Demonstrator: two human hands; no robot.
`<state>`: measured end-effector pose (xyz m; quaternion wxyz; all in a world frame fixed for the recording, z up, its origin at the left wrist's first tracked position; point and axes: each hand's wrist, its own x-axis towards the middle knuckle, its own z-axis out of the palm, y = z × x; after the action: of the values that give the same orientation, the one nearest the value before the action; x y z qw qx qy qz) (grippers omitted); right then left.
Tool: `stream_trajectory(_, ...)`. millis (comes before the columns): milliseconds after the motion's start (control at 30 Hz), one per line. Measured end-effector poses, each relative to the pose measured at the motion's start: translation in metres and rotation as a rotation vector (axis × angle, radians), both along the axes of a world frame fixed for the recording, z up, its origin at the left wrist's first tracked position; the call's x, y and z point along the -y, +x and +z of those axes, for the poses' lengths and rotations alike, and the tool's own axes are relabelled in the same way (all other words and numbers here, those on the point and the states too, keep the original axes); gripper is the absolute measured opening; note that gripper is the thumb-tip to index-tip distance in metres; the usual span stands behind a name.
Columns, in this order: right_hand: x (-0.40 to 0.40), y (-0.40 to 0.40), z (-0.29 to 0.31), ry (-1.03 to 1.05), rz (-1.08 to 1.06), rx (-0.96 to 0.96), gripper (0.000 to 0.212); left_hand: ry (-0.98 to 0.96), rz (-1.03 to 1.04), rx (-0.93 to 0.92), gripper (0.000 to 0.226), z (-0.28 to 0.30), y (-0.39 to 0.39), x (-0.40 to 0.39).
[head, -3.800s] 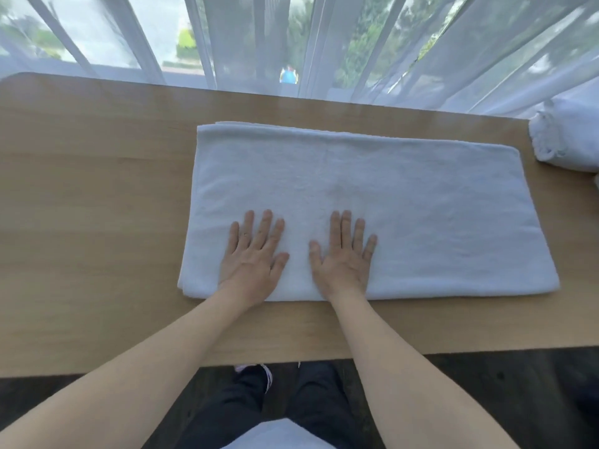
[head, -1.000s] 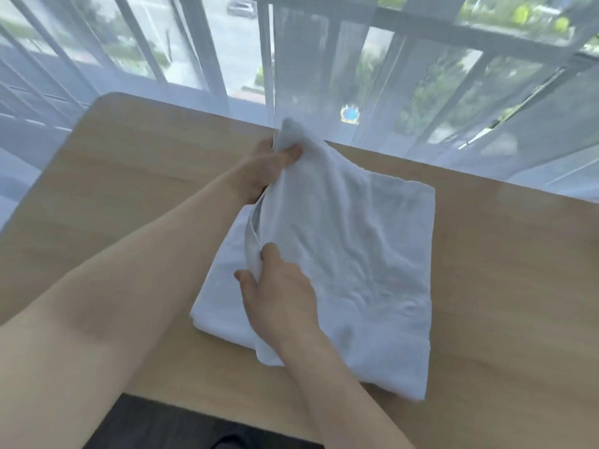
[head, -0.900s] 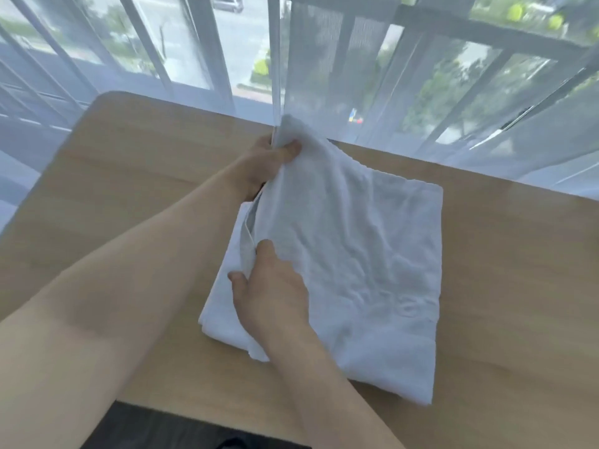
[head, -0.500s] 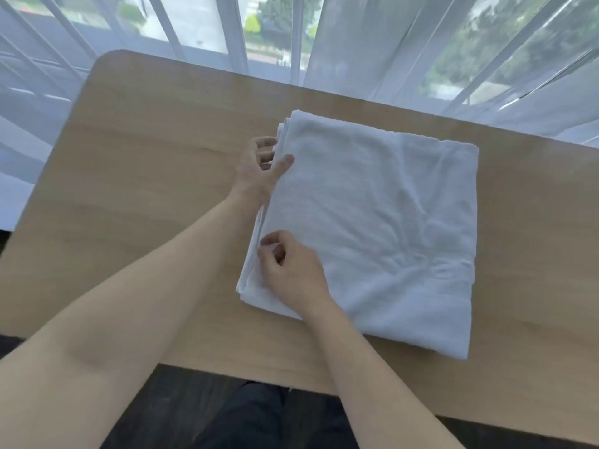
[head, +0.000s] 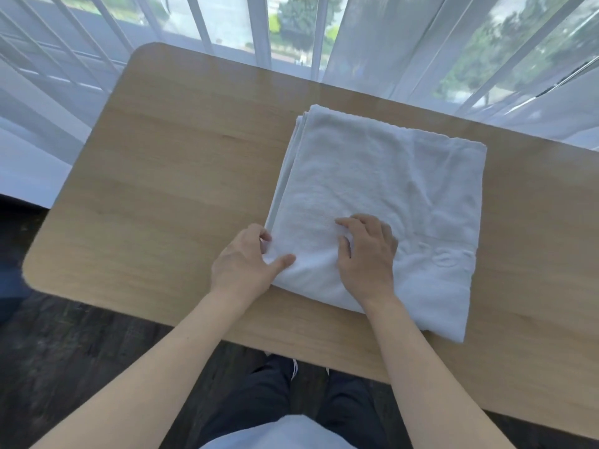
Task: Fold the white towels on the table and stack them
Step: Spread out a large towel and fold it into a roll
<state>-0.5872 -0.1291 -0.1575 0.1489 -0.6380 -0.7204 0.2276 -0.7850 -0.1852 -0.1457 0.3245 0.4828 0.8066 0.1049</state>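
The white towel [head: 382,189] lies folded into a rough square, several layers thick, flat on the worktop [head: 168,196]. Its stacked edges show along the left side. The surface is lightly creased.

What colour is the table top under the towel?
Light, honey-toned wood grain on the table, clearest in the head view.

A light wooden desk [head: 155,196] with rounded corners stands before a curtained window. One folded white towel [head: 389,189] lies flat on it, in the right half, its layered edges showing along its left side. The towel's far edge runs close to the desk's far edge, and its near right corner reaches close to the desk's near edge. The left half of the desk shows only bare wood grain.
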Motion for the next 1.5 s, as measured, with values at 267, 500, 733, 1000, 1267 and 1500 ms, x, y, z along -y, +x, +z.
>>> stream_trajectory(267, 0.007, 0.009, -0.008, -0.090, 0.160, 0.066, 0.056, 0.206, 0.159, 0.416, 0.022, -0.009, -0.017, 0.018)
stream_trajectory(500, 0.016, 0.015, -0.014, -0.133, 0.271, 0.231, 0.063, 0.158, 0.212, 0.525, 0.012, -0.029, -0.026, 0.051)
stream_trajectory(733, 0.013, 0.021, -0.013, -0.166, 0.258, 0.202, 0.062, 0.151, 0.106, 0.403, 0.021, -0.012, -0.018, 0.012)
stream_trajectory(1000, -0.026, 0.005, 0.001, -0.041, 0.135, 0.145, 0.054, 0.134, 0.120, 0.383, 0.016, -0.014, -0.014, 0.011)
stream_trajectory(1267, -0.167, -0.050, 0.004, 0.005, 0.195, 0.123, 0.044, 0.027, 0.266, 0.528, 0.036, -0.017, -0.023, 0.015)
stream_trajectory(1500, -0.219, -0.078, -0.007, -0.174, 0.266, 0.218, 0.047, 0.166, 0.152, 0.505, 0.025, -0.020, -0.022, 0.024)
